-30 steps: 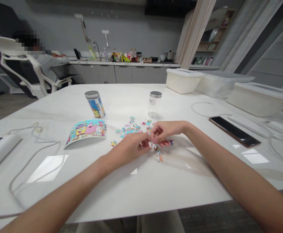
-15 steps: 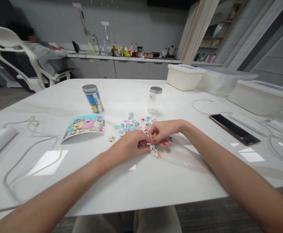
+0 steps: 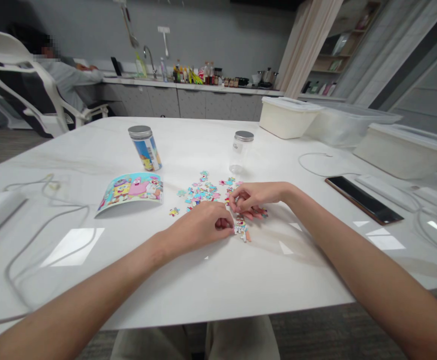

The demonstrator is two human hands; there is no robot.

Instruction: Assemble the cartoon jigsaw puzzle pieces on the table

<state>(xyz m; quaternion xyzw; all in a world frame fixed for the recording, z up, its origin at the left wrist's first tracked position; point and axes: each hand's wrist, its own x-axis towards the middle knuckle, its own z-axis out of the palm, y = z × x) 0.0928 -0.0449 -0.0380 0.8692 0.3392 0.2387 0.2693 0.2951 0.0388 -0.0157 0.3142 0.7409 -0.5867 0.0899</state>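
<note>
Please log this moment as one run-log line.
left hand: touching jigsaw pieces | right hand: curled beside them | nearby: cartoon puzzle picture

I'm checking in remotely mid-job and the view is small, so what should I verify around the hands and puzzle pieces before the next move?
1. Left hand grip: cannot tell. It is at a small cluster of puzzle pieces, but any hold is hidden.
2. Right hand grip: cannot tell. Its curled fingers hide what lies beneath.
3. Main scatter of puzzle pieces close to both hands: ok.
4. Stray puzzle piece gathered with the scatter: not ok. It lies apart.
5. Picture card face up and visible: ok, though curved.
6. Clear jar upright, metal lid on: ok.
</note>
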